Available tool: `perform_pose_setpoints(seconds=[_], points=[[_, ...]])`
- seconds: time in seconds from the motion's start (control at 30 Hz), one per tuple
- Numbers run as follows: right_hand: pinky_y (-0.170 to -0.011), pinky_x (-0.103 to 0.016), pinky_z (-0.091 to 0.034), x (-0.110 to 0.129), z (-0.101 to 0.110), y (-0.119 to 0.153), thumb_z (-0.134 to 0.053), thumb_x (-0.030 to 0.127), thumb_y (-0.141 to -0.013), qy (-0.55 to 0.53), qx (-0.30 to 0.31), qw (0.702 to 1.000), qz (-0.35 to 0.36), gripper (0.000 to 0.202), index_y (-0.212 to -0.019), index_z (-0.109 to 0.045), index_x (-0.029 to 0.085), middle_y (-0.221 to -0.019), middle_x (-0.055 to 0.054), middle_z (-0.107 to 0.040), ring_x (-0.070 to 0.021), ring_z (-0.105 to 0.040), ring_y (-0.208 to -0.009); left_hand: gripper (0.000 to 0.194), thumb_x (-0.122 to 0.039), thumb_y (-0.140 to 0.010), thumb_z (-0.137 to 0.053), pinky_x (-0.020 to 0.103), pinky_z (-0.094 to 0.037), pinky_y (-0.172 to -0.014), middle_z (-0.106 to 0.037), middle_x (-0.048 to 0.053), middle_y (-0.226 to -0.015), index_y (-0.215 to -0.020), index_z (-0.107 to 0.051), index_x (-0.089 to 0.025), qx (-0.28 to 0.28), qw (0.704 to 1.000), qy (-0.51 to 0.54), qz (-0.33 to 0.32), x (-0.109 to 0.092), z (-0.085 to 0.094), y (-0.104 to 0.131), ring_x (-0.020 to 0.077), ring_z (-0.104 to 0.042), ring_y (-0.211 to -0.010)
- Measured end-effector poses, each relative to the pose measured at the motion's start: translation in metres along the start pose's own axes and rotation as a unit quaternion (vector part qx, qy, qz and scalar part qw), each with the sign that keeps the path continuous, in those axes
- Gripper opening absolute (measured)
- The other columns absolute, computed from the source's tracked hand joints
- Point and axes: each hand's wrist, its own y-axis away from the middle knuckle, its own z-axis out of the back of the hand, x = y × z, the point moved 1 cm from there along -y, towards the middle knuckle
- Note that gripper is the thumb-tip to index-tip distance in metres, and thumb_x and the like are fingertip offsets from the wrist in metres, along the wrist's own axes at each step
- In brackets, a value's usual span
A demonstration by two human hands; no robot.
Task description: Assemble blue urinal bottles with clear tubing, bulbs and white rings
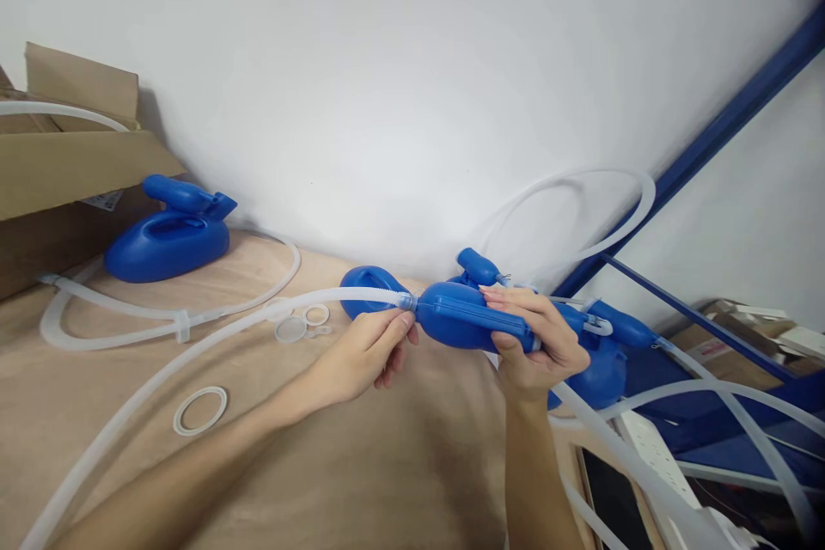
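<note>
A blue plastic bottle lies on its side in front of me, off the table. My right hand wraps around its right end, fingers over the top and thumb below. At the bottle's left end a clear connector joins it to a translucent hose. My left hand pinches at this connector, thumb and forefinger together. The hose runs left and down out of view. Behind the held bottle, partly hidden, is another blue bottle.
At the left, a blue bottle with handle stands by an open cardboard box, with a coiled hose near it. White rings and clear caps lie on the brown table. More blue bottles, hoses and a power strip crowd the right.
</note>
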Motion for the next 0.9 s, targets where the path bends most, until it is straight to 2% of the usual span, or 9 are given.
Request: perform_pose_setpoints(seconds=[0.13, 0.23, 0.33, 0.43, 0.53, 0.6, 0.67, 0.77, 0.9], points=[[-0.064, -0.047, -0.063, 0.002, -0.001, 0.000, -0.078, 0.033, -0.085, 0.005, 0.013, 0.999, 0.049, 0.018, -0.101, -0.081, 0.026, -0.088, -0.006, -0.080, -0.0284, -0.076, -0.073, 0.045, -0.056, -0.104, -0.029, 0.025, -0.043, -0.043, -0.057, -0.003, -0.061, -0.094, -0.055, -0.019, 0.025, 0.999, 0.002, 0.032, -0.001, 0.002, 0.000, 0.0154, -0.057, -0.047], [-0.072, -0.047, -0.062, 0.004, -0.003, 0.000, -0.077, 0.033, -0.087, -0.018, 0.010, 1.000, -0.010, 0.015, -0.098, -0.081, 0.024, -0.089, -0.006, -0.080, -0.0279, -0.076, -0.079, 0.045, -0.051, -0.105, -0.032, 0.028, -0.046, -0.052, -0.063, 0.001, -0.065, -0.088, -0.059, -0.019, 0.023, 0.992, -0.123, 0.005, -0.011, 0.014, 0.005, 0.0180, -0.063, -0.057], [-0.076, -0.044, -0.062, 0.007, -0.008, 0.000, -0.078, 0.028, -0.086, -0.031, 0.034, 0.995, -0.093, 0.008, -0.093, -0.080, 0.024, -0.090, -0.005, -0.080, -0.0265, -0.076, -0.083, 0.043, -0.046, -0.106, -0.040, 0.030, -0.046, -0.065, -0.069, 0.003, -0.075, -0.085, -0.066, -0.019, -0.076, 0.933, -0.334, -0.107, -0.023, 0.033, 0.012, 0.0182, -0.064, -0.068], [-0.076, -0.041, -0.061, 0.013, -0.014, -0.001, -0.080, 0.024, -0.084, -0.036, 0.062, 0.989, -0.130, 0.006, -0.090, -0.080, 0.024, -0.089, -0.004, -0.080, -0.0251, -0.076, -0.082, 0.031, -0.046, -0.103, -0.052, 0.033, -0.047, -0.077, -0.071, 0.007, -0.106, -0.116, -0.068, -0.022, -0.153, 0.861, -0.444, -0.198, -0.027, 0.049, 0.016, 0.0227, -0.066, -0.090], [-0.079, -0.040, -0.060, 0.015, -0.017, 0.000, -0.078, 0.027, -0.086, -0.072, 0.055, 0.986, -0.143, 0.006, -0.091, -0.079, 0.024, -0.089, -0.005, -0.079, -0.0247, -0.075, -0.085, 0.036, -0.049, -0.102, -0.054, 0.037, -0.048, -0.090, -0.065, 0.010, -0.125, -0.124, -0.064, -0.022, -0.067, 0.857, -0.462, -0.219, -0.021, 0.055, 0.011, 0.0270, -0.062, -0.109], [-0.080, -0.041, -0.059, 0.014, -0.018, 0.003, -0.075, 0.037, -0.089, -0.109, 0.076, 0.981, -0.145, 0.015, -0.093, -0.079, 0.023, -0.089, -0.006, -0.078, -0.0254, -0.074, -0.086, 0.035, -0.048, -0.106, -0.044, 0.035, -0.048, -0.086, -0.065, 0.009, -0.118, -0.114, -0.064, -0.020, 0.022, 0.880, -0.436, -0.189, -0.016, 0.055, 0.007, 0.0241, -0.063, -0.101], [-0.083, -0.043, -0.058, 0.011, -0.017, 0.007, -0.064, 0.058, -0.093, -0.146, 0.122, 0.969, -0.159, 0.039, -0.101, -0.079, 0.023, -0.095, -0.008, -0.077, -0.0277, -0.073, -0.091, 0.038, -0.047, -0.108, -0.037, 0.033, -0.047, -0.079, -0.065, 0.008, -0.109, -0.106, -0.062, -0.018, 0.066, 0.889, -0.428, -0.151, -0.013, 0.053, 0.006, 0.0217, -0.063, -0.089], [-0.090, -0.049, -0.056, 0.007, -0.018, 0.013, -0.027, 0.082, -0.094, -0.212, 0.153, 0.940, -0.220, 0.079, -0.121, -0.075, 0.026, -0.107, -0.010, -0.073, -0.0305, -0.070, -0.099, 0.036, -0.048, -0.107, -0.038, 0.034, -0.043, -0.074, -0.063, 0.008, -0.104, -0.101, -0.058, -0.019, 0.071, 0.878, -0.456, -0.129, -0.017, 0.052, 0.010, 0.0229, -0.062, -0.086], [-0.109, -0.054, -0.047, 0.011, -0.024, 0.015, 0.002, 0.088, -0.087, -0.218, 0.100, 0.941, -0.239, 0.101, -0.126, -0.071, 0.030, -0.121, -0.009, -0.067, -0.0337, -0.062, -0.118, 0.037, -0.055, -0.104, -0.043, 0.034, -0.041, -0.072, -0.065, 0.006, -0.102, -0.100, -0.054, -0.021, 0.062, 0.882, -0.455, -0.107, -0.023, 0.050, 0.017, 0.0245, -0.062, -0.086]])
